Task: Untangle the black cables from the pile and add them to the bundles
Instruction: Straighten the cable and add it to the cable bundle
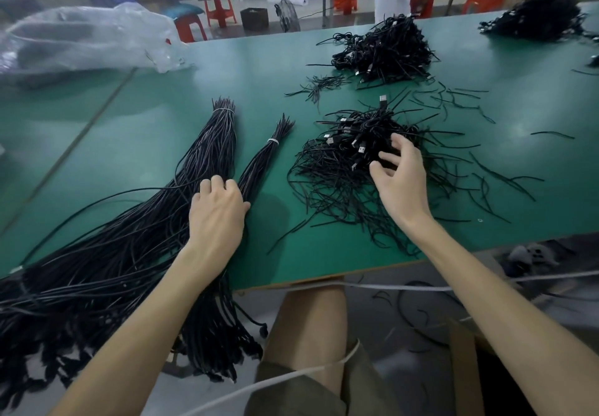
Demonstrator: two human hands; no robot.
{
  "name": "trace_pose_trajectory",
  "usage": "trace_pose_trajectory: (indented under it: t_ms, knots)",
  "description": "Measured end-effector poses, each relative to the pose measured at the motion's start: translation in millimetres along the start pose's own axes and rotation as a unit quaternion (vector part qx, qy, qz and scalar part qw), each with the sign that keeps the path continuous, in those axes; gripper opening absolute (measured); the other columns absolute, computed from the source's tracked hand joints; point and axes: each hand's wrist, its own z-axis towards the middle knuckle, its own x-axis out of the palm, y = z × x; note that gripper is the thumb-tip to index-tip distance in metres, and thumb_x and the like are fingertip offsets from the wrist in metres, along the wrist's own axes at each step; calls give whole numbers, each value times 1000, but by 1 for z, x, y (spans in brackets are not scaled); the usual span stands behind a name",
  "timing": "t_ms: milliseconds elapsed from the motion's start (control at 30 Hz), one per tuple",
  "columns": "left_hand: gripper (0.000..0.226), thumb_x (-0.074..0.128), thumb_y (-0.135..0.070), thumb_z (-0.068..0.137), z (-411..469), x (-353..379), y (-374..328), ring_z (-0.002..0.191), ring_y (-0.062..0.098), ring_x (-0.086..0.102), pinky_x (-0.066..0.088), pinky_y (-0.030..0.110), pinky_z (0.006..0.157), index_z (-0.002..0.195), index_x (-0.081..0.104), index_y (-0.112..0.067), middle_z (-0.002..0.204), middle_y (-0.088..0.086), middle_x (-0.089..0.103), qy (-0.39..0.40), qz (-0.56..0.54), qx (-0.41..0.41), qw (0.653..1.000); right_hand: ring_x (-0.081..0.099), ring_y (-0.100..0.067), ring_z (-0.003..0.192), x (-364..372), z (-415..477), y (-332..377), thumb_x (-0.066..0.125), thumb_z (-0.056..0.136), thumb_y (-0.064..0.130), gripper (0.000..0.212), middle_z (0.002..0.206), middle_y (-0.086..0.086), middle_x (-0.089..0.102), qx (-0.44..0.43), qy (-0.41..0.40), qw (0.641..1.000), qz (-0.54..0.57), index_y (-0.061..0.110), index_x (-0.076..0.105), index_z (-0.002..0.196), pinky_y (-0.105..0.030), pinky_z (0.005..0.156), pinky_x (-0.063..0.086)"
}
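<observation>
Your left hand (217, 208) rests loosely on the bundle (207, 156), I think to keep it still. Your right hand (400, 177) is at the pile (340, 163), fingers open and holding nothing, ready to pick.

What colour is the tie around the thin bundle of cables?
White. The tie shows best in the head view.

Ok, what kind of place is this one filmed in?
Probably a factory or assembly workshop: a long green workbench holds tangled cable piles and tied bundles, and red plastic stools stand by more benches behind.
</observation>
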Motion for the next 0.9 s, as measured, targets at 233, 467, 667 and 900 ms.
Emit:
trace_pose_trajectory:
  t_ms: [233, 467, 667, 900]
  knots:
    - [21, 60, -25, 104, 8, -7, 7, 87, 34, 57, 42, 42, 72, 107, 65, -5, 106, 13, 60, -17, -94, -44, 994, 35, -23, 146, 10, -18, -4, 57, 103, 11, 63, 165, -8, 17, 5, 31, 999, -38, 10, 28, 158, -37, 118, 38]
    - [16, 63, -27, 101, -1, -31, -11, 51, 12, 62, 51, 28, 55, 88, 63, -16, 60, 3, 68, 40, -430, -5, 902, 33, -6, 134, 28, -45, 18, 62, 99, 9, 54, 151, -3, 38, -173, 99, 972, -122, 17, 48, 151, 0, 107, 16]
    - [10, 66, -22, 99, 3, -23, -18, 72, 10, 64, 49, 31, 68, 92, 72, -17, 80, -3, 69, 106, -395, 168, 897, 38, -18, 144, 72, -64, 50, 55, 84, -19, 85, 158, -2, 38, -157, 303, 939, -36, 18, 36, 158, -25, 117, 32]
    - [17, 58, -13, 103, 21, 10, 5, 117, 32, 56, 43, 40, 103, 112, 68, -2, 125, 11, 60, -23, -270, 191, 943, 56, -25, 124, 89, -66, 53, 54, 105, 14, 35, 136, -11, 60, -114, 258, 959, -32, 6, 57, 140, -38, 109, 44]
